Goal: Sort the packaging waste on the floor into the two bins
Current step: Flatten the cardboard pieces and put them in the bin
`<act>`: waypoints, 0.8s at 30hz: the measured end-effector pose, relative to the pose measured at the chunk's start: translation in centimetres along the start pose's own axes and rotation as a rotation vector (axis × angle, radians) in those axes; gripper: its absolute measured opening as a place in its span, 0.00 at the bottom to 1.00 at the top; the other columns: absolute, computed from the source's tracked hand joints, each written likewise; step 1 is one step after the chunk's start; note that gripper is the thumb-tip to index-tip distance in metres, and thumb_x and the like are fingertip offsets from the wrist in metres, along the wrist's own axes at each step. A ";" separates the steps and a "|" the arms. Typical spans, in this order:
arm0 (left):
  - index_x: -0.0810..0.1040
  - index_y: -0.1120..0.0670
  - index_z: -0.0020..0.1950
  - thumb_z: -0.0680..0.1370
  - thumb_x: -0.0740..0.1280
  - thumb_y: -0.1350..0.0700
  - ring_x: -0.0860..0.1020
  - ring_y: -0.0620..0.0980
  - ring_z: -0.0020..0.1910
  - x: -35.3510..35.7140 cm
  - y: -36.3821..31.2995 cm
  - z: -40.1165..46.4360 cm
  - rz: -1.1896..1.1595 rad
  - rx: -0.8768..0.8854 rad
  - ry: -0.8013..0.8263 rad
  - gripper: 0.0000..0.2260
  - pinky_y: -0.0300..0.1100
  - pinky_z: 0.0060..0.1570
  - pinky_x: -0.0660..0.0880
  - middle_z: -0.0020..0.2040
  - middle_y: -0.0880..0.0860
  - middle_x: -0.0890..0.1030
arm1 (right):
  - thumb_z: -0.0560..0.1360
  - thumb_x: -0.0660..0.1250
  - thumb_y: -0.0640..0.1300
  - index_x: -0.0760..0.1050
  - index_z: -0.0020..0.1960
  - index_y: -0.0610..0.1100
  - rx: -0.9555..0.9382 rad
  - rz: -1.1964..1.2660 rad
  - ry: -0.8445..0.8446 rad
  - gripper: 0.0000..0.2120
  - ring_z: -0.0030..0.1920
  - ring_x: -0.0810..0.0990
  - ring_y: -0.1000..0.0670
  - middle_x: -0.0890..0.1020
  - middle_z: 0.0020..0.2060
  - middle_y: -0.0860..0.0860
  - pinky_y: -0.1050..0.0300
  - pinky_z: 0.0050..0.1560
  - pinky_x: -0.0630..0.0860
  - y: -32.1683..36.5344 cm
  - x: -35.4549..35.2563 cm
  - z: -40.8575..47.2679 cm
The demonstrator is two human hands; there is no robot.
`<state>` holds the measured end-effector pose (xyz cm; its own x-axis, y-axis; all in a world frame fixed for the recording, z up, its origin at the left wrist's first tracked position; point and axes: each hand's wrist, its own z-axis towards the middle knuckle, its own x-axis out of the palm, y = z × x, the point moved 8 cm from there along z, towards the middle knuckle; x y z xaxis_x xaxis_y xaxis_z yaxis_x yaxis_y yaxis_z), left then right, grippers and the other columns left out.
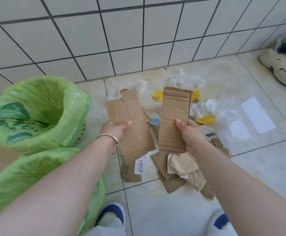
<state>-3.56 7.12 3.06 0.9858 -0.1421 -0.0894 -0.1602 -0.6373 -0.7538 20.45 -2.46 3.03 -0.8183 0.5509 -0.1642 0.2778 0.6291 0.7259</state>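
Note:
My left hand point(116, 129) grips a flat brown cardboard piece point(132, 126) above the floor. My right hand point(190, 133) grips a second, narrower cardboard strip point(174, 116) held upright beside it. Beneath them lies the waste pile: torn cardboard scraps point(171, 183), crumpled brown paper point(183, 165), clear plastic film point(186, 79), yellow scraps point(206, 119) and a barcode label point(139, 165). A bin lined with a green bag point(37, 113) stands open at the left. A second green-bagged bin point(28, 176) sits nearer me, partly hidden by my left arm.
A tiled wall point(122, 31) rises right behind the pile. A worn white sneaker point(283, 63) lies at the far right by the wall. My own feet in blue and white shoes point(112, 217) stand at the bottom edge. More clear plastic point(237, 123) spreads right of the pile.

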 end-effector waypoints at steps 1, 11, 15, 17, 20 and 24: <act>0.76 0.54 0.50 0.71 0.73 0.57 0.80 0.52 0.43 -0.4 0.4 0.0 0.017 -0.002 -0.010 0.11 0.42 0.45 0.76 0.45 0.52 0.81 | 0.76 0.65 0.50 0.73 0.63 0.43 0.000 -0.020 -0.031 0.19 0.55 0.79 0.43 0.80 0.56 0.47 0.42 0.60 0.76 -0.4 -1.2 0.2; 0.76 0.62 0.56 0.68 0.75 0.52 0.78 0.55 0.50 0.5 12.3 1.0 0.438 -0.342 0.041 0.21 0.43 0.57 0.73 0.52 0.55 0.80 | 0.76 0.62 0.55 0.72 0.61 0.40 0.192 -0.653 0.057 0.21 0.56 0.75 0.42 0.76 0.58 0.43 0.47 0.60 0.72 -12.0 -6.8 1.2; 0.78 0.56 0.54 0.51 0.74 0.41 0.80 0.56 0.51 1.0 14.8 2.0 0.524 -0.337 -0.092 0.35 0.47 0.56 0.77 0.52 0.53 0.82 | 0.75 0.63 0.57 0.76 0.54 0.40 0.044 -0.826 -0.067 0.21 0.63 0.68 0.42 0.70 0.63 0.45 0.45 0.67 0.66 -12.8 -6.7 2.4; 0.76 0.56 0.58 0.52 0.76 0.43 0.80 0.56 0.52 0.3 17.7 3.3 0.546 -0.338 -0.155 0.37 0.49 0.56 0.78 0.55 0.54 0.81 | 0.75 0.61 0.58 0.76 0.56 0.42 -0.048 -0.963 -0.120 0.21 0.65 0.65 0.42 0.67 0.67 0.47 0.50 0.67 0.62 -12.0 -6.2 2.5; 0.77 0.61 0.56 0.63 0.77 0.48 0.80 0.58 0.51 0.4 16.8 1.9 0.615 -0.314 -0.224 0.28 0.47 0.57 0.77 0.59 0.57 0.77 | 0.75 0.62 0.59 0.73 0.62 0.48 -0.124 -1.131 -0.143 0.21 0.70 0.59 0.43 0.61 0.72 0.49 0.50 0.68 0.60 -11.4 -5.4 2.7; 0.81 0.57 0.54 0.70 0.72 0.48 0.80 0.57 0.54 0.8 16.4 1.4 0.696 -0.320 -0.187 0.18 0.43 0.57 0.75 0.56 0.58 0.81 | 0.74 0.64 0.58 0.74 0.62 0.50 -0.058 -1.091 -0.157 0.20 0.74 0.51 0.44 0.55 0.74 0.51 0.44 0.67 0.65 -11.6 -5.8 3.0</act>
<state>-5.37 -2.32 -10.28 0.6409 -0.4771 -0.6013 -0.7225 -0.6396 -0.2627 23.44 -11.30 -6.45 -0.5357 -0.2185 -0.8157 -0.5821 0.7953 0.1692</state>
